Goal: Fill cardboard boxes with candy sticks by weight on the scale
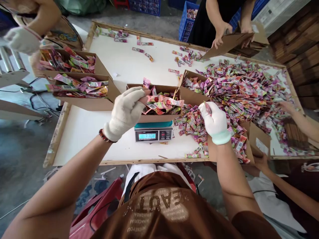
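Note:
My left hand (128, 109), in a white knit glove with bare fingertips, is closed at the left side of an open cardboard box (159, 118). Its fingertips pinch the end of a pink snack packet (153, 98) above the other packets in the box. Beneath the box is a digital scale (154, 135), its lit display seeming to read 7708. My right hand (215, 122), also gloved, hovers right of the box over loose packets, fingers curled together. Something small and greenish shows at its fingertips, too small to name.
Two filled boxes (84, 103) stand at the left. A large heap of packets (244, 89) covers the table's right side, with another box (196, 91) amid it. Co-workers' hands are around the table; one person holds flattened cardboard (224, 44). A wooden rim (56, 136) edges the table.

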A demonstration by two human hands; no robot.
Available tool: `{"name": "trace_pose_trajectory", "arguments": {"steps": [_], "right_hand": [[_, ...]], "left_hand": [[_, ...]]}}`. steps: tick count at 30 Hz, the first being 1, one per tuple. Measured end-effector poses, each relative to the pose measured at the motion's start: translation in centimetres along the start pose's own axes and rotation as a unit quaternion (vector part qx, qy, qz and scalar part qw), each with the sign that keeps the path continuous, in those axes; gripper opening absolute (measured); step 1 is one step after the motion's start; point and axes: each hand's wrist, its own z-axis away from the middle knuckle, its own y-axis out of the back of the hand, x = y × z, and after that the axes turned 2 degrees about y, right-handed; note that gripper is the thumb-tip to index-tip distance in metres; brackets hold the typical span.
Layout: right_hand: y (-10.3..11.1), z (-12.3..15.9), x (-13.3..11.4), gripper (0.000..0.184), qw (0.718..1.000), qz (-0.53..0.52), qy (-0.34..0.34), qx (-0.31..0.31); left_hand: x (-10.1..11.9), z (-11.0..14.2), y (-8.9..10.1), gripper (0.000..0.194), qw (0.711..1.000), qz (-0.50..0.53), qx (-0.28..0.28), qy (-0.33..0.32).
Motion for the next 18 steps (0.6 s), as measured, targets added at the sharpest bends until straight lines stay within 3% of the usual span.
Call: {"name": "trace_pose_trajectory", "arguments": {"steps": [5, 12, 18], "right_hand": [[0.1, -0.5, 0.2, 0.044, 1.0, 0.015, 0.0, -0.01], [-1.5, -3.3, -1.1, 0.042, 0.999, -0.026, 0.017, -0.035], [-3.7, -6.2, -3.7, 0.036, 0.995, -0.043, 0.057, -0.067]], "left_hand": [[0.8, -1.6, -0.7, 0.03, 1.0, 0.001, -0.011, -0.012], [0.2, -1.8, -1.7, 0.028, 0.999, 0.018, -0.047, -0.002], [-0.7, -1.8, -1.0, 0.031, 0.999, 0.006, -0.013, 0.034]]}}
